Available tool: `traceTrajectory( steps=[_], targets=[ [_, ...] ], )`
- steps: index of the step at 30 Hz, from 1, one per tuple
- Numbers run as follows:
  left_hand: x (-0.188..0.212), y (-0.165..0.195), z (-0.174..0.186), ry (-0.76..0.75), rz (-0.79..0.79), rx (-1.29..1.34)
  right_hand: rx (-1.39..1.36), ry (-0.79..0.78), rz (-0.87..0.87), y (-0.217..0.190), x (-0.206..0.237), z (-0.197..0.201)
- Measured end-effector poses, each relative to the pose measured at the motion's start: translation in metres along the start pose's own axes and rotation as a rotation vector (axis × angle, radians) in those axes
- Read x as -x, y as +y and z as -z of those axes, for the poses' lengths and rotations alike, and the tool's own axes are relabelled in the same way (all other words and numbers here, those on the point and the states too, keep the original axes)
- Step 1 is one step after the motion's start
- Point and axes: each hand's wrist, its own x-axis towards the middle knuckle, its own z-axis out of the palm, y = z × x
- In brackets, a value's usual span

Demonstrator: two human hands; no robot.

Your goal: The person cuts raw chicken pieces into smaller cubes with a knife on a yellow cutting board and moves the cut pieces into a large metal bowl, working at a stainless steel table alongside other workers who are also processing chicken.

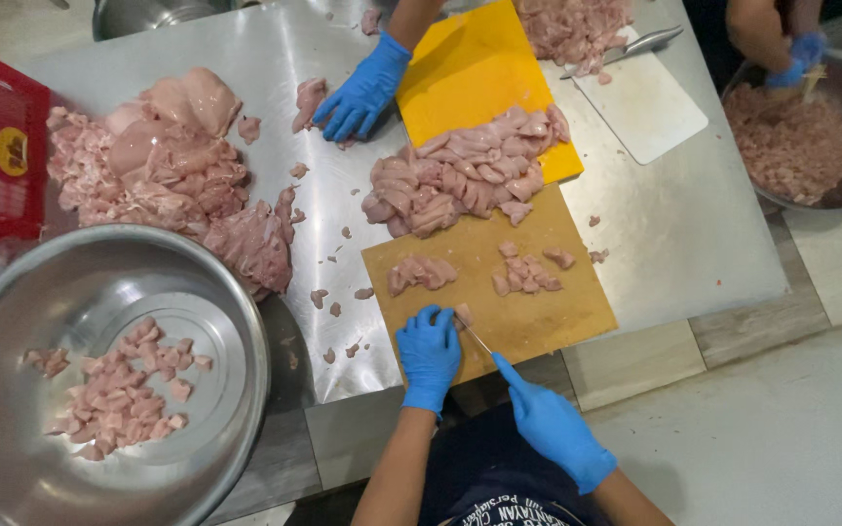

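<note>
While the blue-gloved left hand (429, 353) presses flat on a small pink piece of raw chicken (463, 313) at the near edge of the brown rectangular cutting board (538, 321), the blue-gloved right hand (550, 425) is clenched on a thin knife (477, 339), its handle hidden. Diced meat part-fills the large steel bowl (12, 292); strips (460, 180) and whole pieces (168, 166) remain uncut on the steel worktop (694, 224). Co-workers' gloved hands (363, 93) are cut off beyond.
</note>
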Motion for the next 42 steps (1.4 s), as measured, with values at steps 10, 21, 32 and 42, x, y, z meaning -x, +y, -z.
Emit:
traceTrajectory(
  steps=[10, 21, 32, 42],
  targets=[
    [0.008, -0.001, -0.006, 0.147, -0.162, 0.078, 0.122, -0.012, 0.157, 0.009, -0.022, 0.030],
    [0.005, 0.009, -0.011, 0.078, -0.027, -0.012, 0.413, -0.215, 0.209, 0.003, -0.052, 0.070],
    [0.013, 0.002, -0.010, 0.109, -0.010, 0.007, 0.535, -0.349, 0.146, 0.035, -0.032, 0.110],
    [0.003, 0.016, 0.007, -0.106, 0.124, 0.278, 0.112, -0.400, -0.109, 0.079, -0.010, 0.148]
  ],
)
